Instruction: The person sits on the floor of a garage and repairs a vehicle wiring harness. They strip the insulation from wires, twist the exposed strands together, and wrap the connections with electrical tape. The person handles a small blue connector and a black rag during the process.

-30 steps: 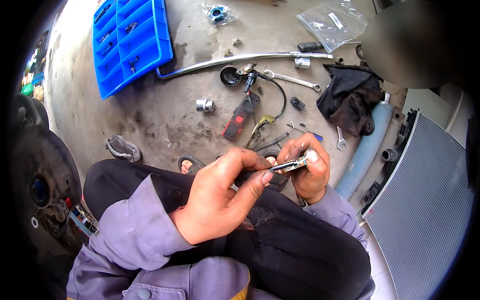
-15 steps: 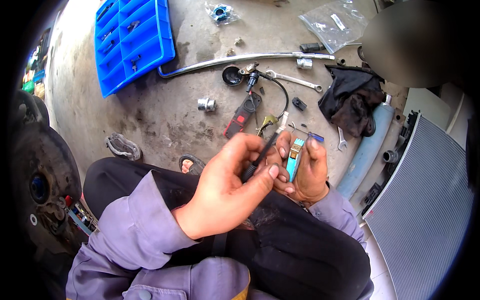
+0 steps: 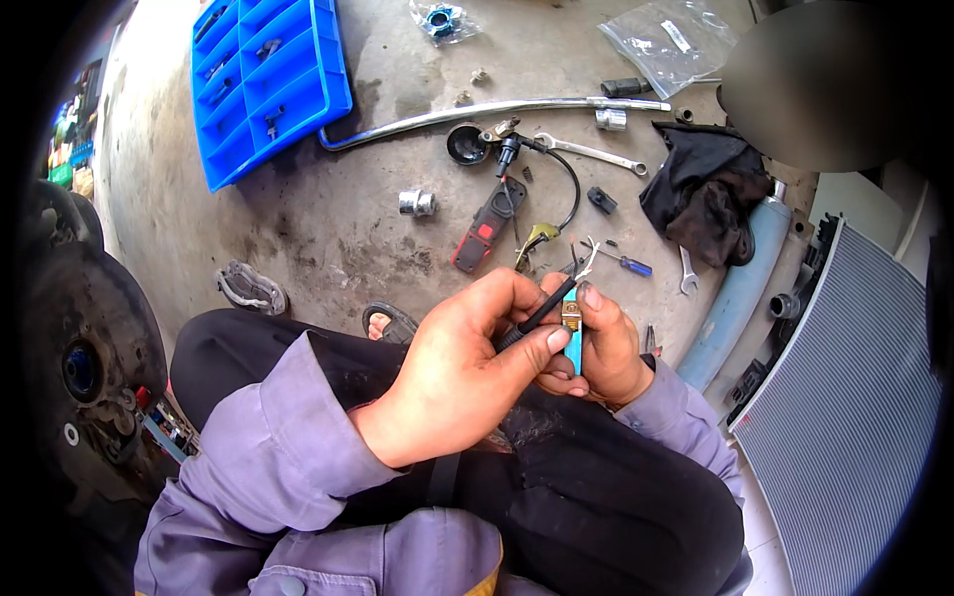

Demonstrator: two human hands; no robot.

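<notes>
Pinched in my left hand (image 3: 452,368) is a black cable (image 3: 545,306); its end points away from me and several thin bare-ended wires (image 3: 588,256) splay out from it. My right hand (image 3: 608,348) is closed on a small turquoise lighter (image 3: 573,350) with a metal top. The lighter stands upright right beside the cable's end, and my fingers cover part of it. No flame shows. Beyond my hands lie a red and black handheld device (image 3: 487,228), a black lead (image 3: 574,189) and a blue-handled screwdriver (image 3: 636,266).
On the concrete floor are a blue compartment tray (image 3: 343,89), a long metal bar (image 3: 477,111), a combination wrench (image 3: 594,155), a socket (image 3: 417,203), a black connector (image 3: 601,200) and a black cloth (image 3: 696,194). At right stand a grey cylinder (image 3: 740,288) and a finned radiator (image 3: 845,407).
The lighter has turned more upright and come against the cable's end. The pale tip at the cable's end now shows as spread wires. My left hand keeps its hold.
</notes>
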